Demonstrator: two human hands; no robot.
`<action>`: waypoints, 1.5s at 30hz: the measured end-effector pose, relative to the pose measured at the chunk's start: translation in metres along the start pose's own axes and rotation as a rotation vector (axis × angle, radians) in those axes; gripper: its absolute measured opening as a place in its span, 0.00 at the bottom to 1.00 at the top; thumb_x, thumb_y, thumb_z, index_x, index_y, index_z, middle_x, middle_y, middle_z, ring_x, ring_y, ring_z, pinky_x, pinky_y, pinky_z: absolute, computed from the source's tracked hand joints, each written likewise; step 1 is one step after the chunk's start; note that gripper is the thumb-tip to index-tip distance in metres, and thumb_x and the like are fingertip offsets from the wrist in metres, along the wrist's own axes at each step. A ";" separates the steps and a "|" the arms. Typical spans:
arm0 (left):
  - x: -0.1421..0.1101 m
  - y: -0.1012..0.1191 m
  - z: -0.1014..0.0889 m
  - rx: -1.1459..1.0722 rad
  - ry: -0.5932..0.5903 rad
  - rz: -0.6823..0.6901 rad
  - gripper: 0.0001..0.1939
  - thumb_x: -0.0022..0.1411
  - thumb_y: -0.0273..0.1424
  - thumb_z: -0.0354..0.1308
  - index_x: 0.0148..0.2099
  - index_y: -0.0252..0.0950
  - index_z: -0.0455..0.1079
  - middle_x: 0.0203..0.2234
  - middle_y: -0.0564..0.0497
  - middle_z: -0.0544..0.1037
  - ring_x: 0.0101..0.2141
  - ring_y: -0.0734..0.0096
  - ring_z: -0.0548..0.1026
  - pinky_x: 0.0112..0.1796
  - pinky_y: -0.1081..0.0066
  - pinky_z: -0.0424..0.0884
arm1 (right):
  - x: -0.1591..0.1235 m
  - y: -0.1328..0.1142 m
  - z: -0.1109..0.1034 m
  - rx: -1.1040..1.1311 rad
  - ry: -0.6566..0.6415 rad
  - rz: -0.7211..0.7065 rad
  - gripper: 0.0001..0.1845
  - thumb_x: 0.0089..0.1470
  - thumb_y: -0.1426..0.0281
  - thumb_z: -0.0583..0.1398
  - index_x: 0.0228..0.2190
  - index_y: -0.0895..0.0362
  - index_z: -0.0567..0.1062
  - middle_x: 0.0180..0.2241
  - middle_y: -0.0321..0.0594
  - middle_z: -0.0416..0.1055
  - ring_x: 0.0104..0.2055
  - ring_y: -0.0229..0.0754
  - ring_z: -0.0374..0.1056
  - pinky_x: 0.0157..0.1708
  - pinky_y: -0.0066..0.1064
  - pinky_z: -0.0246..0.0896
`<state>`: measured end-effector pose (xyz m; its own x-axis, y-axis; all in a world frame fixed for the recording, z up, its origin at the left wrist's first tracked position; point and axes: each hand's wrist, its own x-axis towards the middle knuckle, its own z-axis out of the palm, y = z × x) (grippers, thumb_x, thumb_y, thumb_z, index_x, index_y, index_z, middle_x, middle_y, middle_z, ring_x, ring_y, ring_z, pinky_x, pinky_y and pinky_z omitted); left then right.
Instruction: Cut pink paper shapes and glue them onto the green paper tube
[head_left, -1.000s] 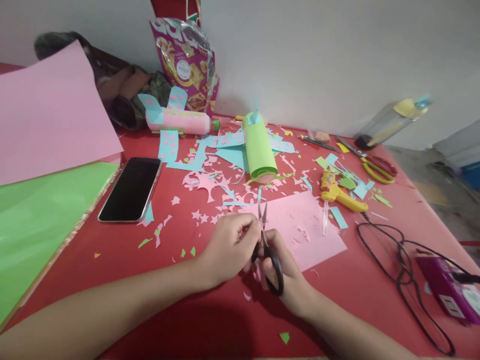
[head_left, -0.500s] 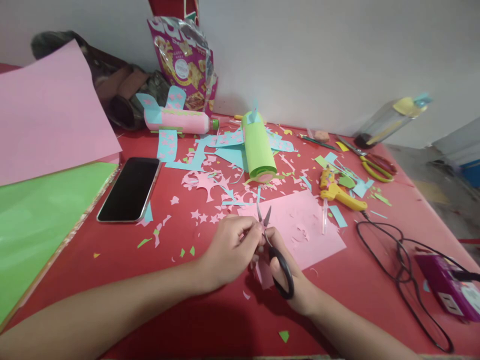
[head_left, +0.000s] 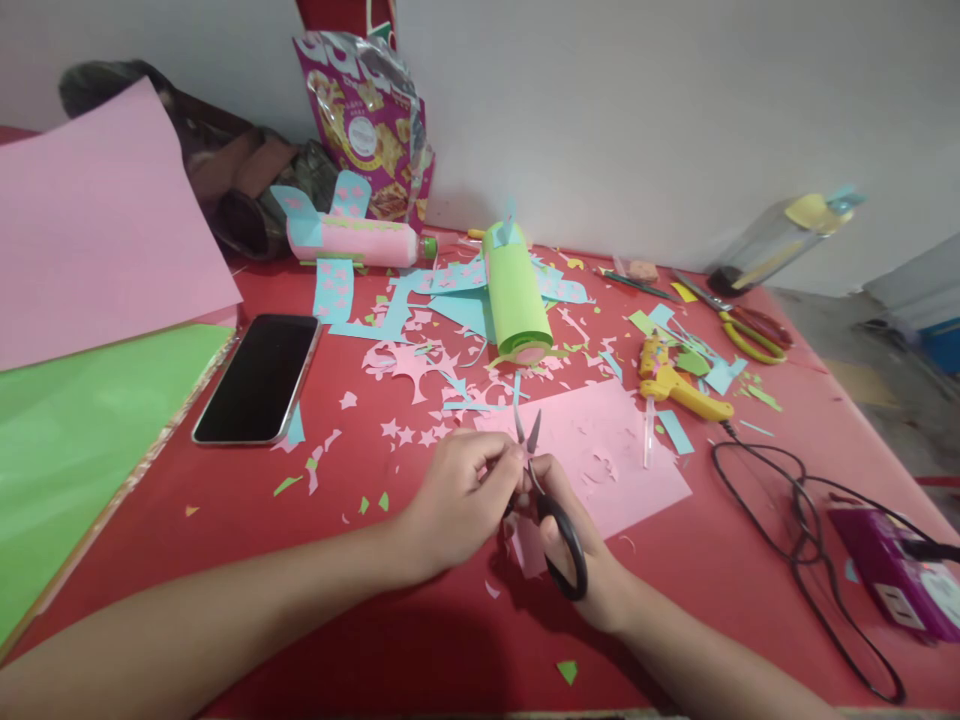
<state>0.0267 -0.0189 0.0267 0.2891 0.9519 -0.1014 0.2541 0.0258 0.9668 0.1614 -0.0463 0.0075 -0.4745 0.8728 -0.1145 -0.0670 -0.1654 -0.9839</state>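
Note:
My right hand (head_left: 581,550) grips small black-handled scissors (head_left: 559,525), whose blades stand slightly apart and point away from me. My left hand (head_left: 457,495) is closed in a pinch right beside the blades, holding a small pink paper scrap that is mostly hidden by the fingers. Both hands hover over the red table (head_left: 420,620), at the near-left corner of a pink paper sheet (head_left: 607,450) with cut-out holes. Pink stars and paper shreds (head_left: 409,435) lie just beyond my left hand.
A phone (head_left: 259,378) lies to the left beside green (head_left: 82,430) and pink (head_left: 97,230) sheets. Farther back lie a green roll (head_left: 517,295), a pink bottle plane (head_left: 352,240) and a snack bag (head_left: 367,120). On the right are a yellow glue gun (head_left: 679,385), yellow scissors (head_left: 750,335), a black cable (head_left: 795,520) and a purple power strip (head_left: 896,570).
The scissor blades have opened a little and the handles swung toward the right, with my right hand shifting slightly right. My left hand has hardly moved.

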 end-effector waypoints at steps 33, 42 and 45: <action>0.006 0.001 -0.006 -0.157 -0.069 -0.050 0.16 0.57 0.28 0.43 0.17 0.36 0.52 0.09 0.59 0.63 0.15 0.81 0.64 0.21 0.79 0.60 | 0.000 0.004 0.000 0.012 0.069 0.047 0.19 0.49 0.51 0.53 0.30 0.53 0.55 0.22 0.30 0.60 0.22 0.34 0.58 0.24 0.30 0.55; 0.007 -0.003 -0.006 -0.165 -0.120 -0.049 0.14 0.56 0.27 0.43 0.18 0.35 0.56 0.13 0.58 0.60 0.17 0.81 0.60 0.21 0.78 0.57 | 0.010 0.004 -0.005 0.207 0.308 -0.024 0.17 0.44 0.64 0.62 0.26 0.53 0.57 0.22 0.28 0.62 0.22 0.32 0.60 0.24 0.27 0.57; 0.006 -0.004 -0.006 -0.102 -0.139 -0.047 0.14 0.56 0.27 0.43 0.19 0.35 0.55 0.13 0.58 0.59 0.18 0.80 0.60 0.22 0.78 0.57 | 0.013 0.003 -0.009 0.215 0.429 -0.016 0.16 0.42 0.71 0.63 0.26 0.53 0.59 0.24 0.28 0.64 0.23 0.32 0.61 0.25 0.26 0.58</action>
<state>0.0223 -0.0112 0.0238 0.4055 0.8978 -0.1719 0.1776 0.1071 0.9782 0.1629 -0.0307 0.0019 -0.0695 0.9793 -0.1900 -0.2729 -0.2019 -0.9406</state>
